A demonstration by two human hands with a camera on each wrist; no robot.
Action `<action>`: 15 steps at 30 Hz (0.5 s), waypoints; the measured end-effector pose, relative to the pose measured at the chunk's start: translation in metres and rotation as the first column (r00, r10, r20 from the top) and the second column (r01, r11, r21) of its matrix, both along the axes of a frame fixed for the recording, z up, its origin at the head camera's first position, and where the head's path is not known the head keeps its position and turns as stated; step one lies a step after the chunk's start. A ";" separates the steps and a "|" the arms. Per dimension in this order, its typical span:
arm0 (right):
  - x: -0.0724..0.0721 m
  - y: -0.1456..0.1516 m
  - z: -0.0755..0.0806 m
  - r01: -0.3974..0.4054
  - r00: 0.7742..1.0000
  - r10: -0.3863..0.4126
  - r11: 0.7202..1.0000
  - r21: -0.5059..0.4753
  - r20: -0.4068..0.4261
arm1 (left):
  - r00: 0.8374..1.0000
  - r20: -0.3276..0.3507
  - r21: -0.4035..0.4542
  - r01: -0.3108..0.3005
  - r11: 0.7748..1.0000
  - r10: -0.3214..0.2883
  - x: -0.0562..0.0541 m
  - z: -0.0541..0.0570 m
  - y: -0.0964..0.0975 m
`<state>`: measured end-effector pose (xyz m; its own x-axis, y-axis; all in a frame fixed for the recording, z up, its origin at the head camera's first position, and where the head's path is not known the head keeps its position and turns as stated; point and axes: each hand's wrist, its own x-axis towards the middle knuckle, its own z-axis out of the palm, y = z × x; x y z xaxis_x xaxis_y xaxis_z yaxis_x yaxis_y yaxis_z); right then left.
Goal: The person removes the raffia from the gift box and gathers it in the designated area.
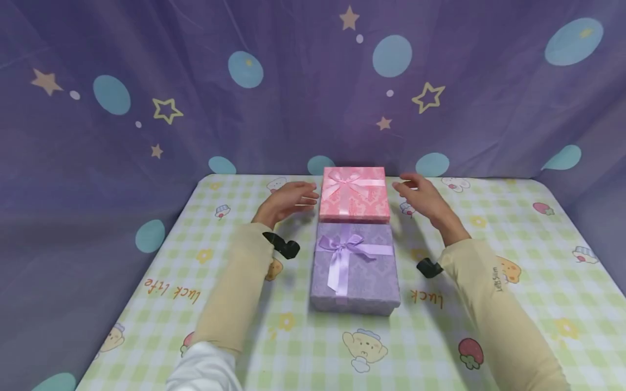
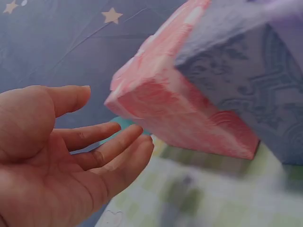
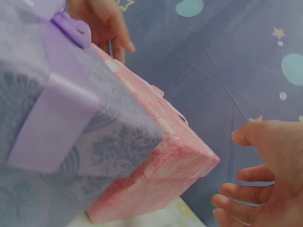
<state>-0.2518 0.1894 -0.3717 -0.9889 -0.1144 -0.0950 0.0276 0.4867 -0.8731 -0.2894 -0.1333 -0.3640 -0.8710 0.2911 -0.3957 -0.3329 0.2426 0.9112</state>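
Two lidded gift boxes stand in line on the table, one behind the other. The pink gift box (image 1: 359, 209), tied with a pale pink ribbon bow, is at the back. In front of it is the purple gift box (image 1: 367, 279) with a lilac ribbon and bow. My left hand (image 1: 289, 200) hovers just left of the pink box, fingers relaxed and apart from it. On the other side my right hand (image 1: 424, 200) is held off the pink box's right edge, palm turned inward. Both wrist views show a gap between the fingers and the pink box (image 2: 189, 118).
A green checked tablecloth (image 1: 146, 336) with cartoon prints covers the table. Behind it hangs a purple curtain (image 1: 303, 119) with stars and blue ovals, close to the pink box's back. Black wrist mounts (image 1: 288, 248) sit under both wrists.
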 end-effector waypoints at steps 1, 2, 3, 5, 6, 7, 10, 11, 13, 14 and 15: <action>-0.001 -0.001 -0.002 0.002 1.000 -0.001 0.999 -0.035 0.029 | 1.000 0.010 0.008 -0.008 1.000 0.008 0.000 -0.002 0.002; -0.001 -0.002 -0.004 0.005 0.998 -0.001 0.997 -0.071 0.057 | 1.000 0.015 0.008 -0.011 1.000 0.011 0.000 -0.004 0.003; -0.002 -0.003 -0.006 0.010 0.996 -0.001 0.994 -0.111 0.085 | 1.000 0.020 0.009 -0.012 1.000 0.012 0.000 -0.005 0.004; -0.004 -0.005 -0.010 0.019 0.991 0.004 0.986 -0.168 0.132 | 1.000 0.029 0.006 -0.011 1.000 0.011 0.000 -0.008 0.006; -0.005 -0.006 -0.012 0.020 0.989 0.009 0.981 -0.192 0.149 | 0.999 0.032 0.004 -0.007 1.000 0.007 0.000 -0.008 0.007; -0.005 -0.007 -0.014 0.018 0.987 0.018 0.977 -0.214 0.162 | 0.999 0.036 0.005 -0.002 1.000 0.002 0.001 -0.009 0.008; -0.006 -0.011 -0.017 0.002 0.981 0.052 0.961 -0.278 0.189 | 0.999 0.040 0.010 0.014 1.000 -0.015 0.002 -0.010 0.009; -0.006 -0.011 -0.018 -0.004 0.979 0.065 0.955 -0.297 0.195 | 0.999 0.038 0.012 0.019 1.000 -0.020 0.002 -0.010 0.009; -0.005 -0.013 -0.018 -0.014 0.975 0.085 0.945 -0.326 0.206 | 0.999 0.036 0.013 0.026 1.000 -0.026 0.002 -0.011 0.009; -0.005 -0.013 -0.018 -0.014 0.973 0.090 0.943 -0.333 0.213 | 0.999 0.034 0.012 0.030 0.999 -0.031 0.002 -0.011 0.009; -0.005 -0.013 -0.018 -0.014 0.971 0.092 0.942 -0.336 0.219 | 0.999 0.035 0.011 0.031 0.999 -0.032 0.002 -0.011 0.009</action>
